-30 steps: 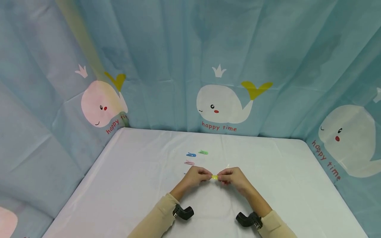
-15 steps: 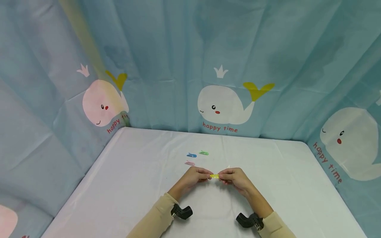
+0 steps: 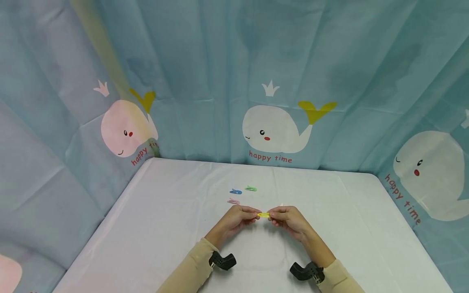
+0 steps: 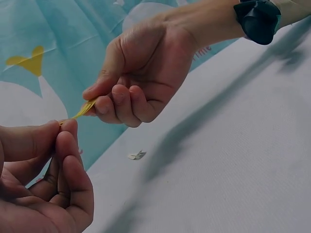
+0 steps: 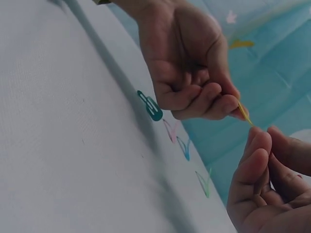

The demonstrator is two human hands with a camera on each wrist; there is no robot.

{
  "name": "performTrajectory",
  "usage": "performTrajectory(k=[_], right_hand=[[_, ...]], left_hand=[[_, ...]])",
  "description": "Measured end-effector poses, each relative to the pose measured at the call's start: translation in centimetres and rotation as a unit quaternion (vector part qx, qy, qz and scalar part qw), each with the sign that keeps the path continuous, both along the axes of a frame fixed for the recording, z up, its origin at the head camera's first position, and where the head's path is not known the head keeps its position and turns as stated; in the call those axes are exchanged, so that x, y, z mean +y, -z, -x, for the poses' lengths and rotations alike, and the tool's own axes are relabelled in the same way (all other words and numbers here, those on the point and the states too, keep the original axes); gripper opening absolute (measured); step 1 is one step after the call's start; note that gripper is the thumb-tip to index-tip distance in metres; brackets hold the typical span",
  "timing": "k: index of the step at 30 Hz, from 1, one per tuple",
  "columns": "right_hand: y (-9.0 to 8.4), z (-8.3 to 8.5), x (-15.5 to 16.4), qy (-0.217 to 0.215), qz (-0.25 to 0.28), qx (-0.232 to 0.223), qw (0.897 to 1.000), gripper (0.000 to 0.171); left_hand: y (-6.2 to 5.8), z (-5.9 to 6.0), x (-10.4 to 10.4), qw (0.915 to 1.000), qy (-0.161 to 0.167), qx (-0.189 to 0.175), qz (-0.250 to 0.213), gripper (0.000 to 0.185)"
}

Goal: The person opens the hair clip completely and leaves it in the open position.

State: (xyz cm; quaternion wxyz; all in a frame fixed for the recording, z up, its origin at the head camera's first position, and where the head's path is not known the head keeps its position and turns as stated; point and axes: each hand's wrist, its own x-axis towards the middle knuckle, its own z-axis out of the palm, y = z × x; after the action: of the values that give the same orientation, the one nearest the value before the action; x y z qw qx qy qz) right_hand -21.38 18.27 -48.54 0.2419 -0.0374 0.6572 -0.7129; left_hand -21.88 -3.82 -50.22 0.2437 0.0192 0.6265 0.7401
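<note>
— What have the hands got between them?

— A small yellow hair clip [image 3: 263, 215], held just above the worktop [image 3: 165, 228]. The left hand [image 3: 236, 217] pinches one end between thumb and curled fingers, and the right hand [image 3: 287, 217] pinches the other end the same way, so the clip bridges the narrow gap between the two sets of fingertips.

— How would you expect it to handle?

— Very light, I'd judge, and thin, a flat strip seen nearly edge-on from the wrist views. Probably stiff but springy. Smooth and small, it could easily slip or flick out of a loose pinch, so a fingertip grip at the very ends, as here, looks right.

— Anything else close by?

— Just beyond the left hand lie three more clips: a pink clip [image 3: 233, 201] nearest its knuckles, then a blue clip [image 3: 235, 191] and a green clip [image 3: 250, 188] further away from the person. In the left wrist view a pale clip [image 4: 137, 155] lies on the worktop below and beyond the right hand.
</note>
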Motion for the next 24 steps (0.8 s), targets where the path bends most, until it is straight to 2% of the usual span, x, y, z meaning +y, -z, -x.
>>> performTrajectory(k=[14,24], right_hand=[[0.1,-0.2,-0.7,0.016,0.029,-0.011,0.999,0.012],[0.1,-0.2,-1.2,0.035,0.025,-0.006,0.999,0.017]], left_hand=[[-0.6,-0.3,0.0,0.9999,-0.014,-0.006,-0.006,0.028],[-0.7,-0.2,0.0,0.9997,-0.026,0.001,0.002,0.026]])
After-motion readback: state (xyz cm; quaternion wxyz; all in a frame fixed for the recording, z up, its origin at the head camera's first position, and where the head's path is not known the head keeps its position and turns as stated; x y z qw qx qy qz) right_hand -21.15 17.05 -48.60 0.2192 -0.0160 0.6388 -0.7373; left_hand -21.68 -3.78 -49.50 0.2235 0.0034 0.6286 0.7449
